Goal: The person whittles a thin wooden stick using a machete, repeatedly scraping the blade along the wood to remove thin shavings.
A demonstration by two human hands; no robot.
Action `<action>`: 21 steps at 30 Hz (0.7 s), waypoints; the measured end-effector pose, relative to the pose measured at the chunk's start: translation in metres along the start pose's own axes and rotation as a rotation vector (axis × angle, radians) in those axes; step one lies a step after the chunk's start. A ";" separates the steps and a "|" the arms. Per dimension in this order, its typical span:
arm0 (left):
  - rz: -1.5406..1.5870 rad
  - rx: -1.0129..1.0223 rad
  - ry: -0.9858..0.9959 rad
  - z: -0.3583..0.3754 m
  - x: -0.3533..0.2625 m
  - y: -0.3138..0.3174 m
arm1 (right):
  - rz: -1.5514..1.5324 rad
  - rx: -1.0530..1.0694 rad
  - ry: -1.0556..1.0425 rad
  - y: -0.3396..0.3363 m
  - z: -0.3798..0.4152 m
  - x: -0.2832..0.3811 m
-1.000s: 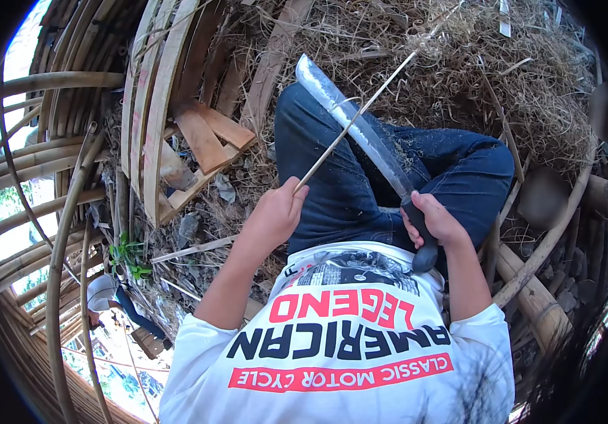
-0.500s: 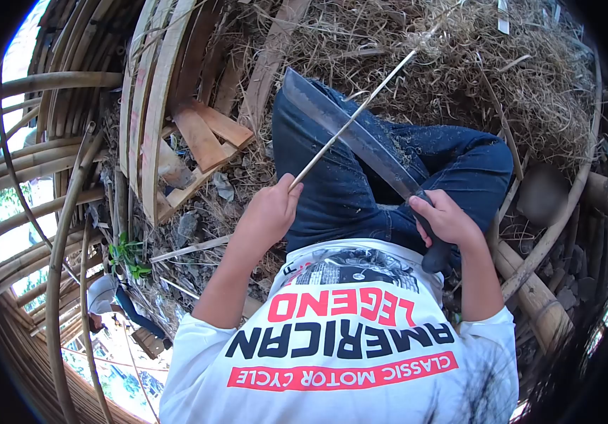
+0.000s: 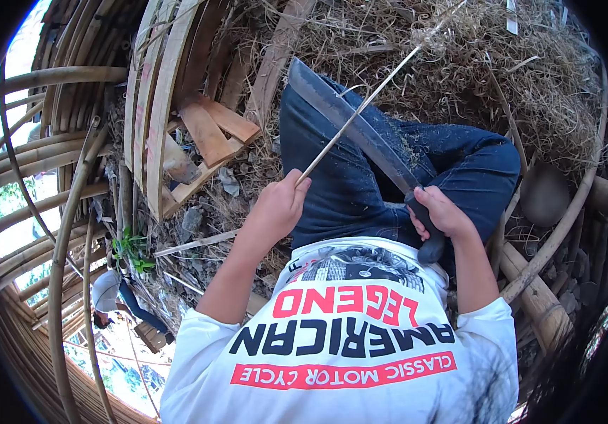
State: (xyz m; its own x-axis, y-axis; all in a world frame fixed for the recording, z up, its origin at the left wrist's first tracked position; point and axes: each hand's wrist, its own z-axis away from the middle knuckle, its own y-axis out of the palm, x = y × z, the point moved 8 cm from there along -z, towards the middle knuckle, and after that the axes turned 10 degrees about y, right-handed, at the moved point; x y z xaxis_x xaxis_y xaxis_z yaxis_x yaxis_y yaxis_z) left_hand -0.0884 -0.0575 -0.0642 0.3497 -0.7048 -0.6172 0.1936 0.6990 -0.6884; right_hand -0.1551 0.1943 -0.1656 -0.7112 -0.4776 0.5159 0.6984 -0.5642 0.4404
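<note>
A person (image 3: 360, 318) in dark jeans (image 3: 452, 152) sat amid curled shavings (image 3: 544, 92) strewn over rough ground (image 3: 201, 265), right hand (image 3: 440, 212) clenched around a machete's handle (image 3: 432, 247), left hand (image 3: 279, 205) pinching a thin bamboo strip (image 3: 336, 139) that crossed above the blade (image 3: 364, 134). Bamboo poles (image 3: 56, 283) and sawn planks (image 3: 170, 92) lined the left side, where another person (image 3: 109, 291) was visible beyond a green plant (image 3: 131, 251).

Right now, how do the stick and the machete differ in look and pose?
The stick is pale and thin; the machete has a broad grey blade and black handle.
The stick slants forward and right from the left hand; the machete slants forward and left from the right hand.
Both are long, and cross in view.
</note>
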 end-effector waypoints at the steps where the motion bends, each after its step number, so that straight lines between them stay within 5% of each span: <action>1: 0.021 0.001 -0.004 0.000 -0.001 0.000 | 0.000 0.002 0.000 0.001 -0.001 -0.001; 21: 0.391 0.101 -0.054 -0.008 0.006 0.029 | -0.198 0.138 -0.002 0.012 -0.017 -0.012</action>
State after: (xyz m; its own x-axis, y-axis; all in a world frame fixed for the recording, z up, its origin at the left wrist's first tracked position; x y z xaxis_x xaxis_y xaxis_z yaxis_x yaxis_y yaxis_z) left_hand -0.0879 -0.0424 -0.0908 0.4621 -0.3783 -0.8021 0.1246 0.9232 -0.3637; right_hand -0.1394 0.1818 -0.1785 -0.8356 -0.3653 0.4104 0.5494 -0.5496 0.6293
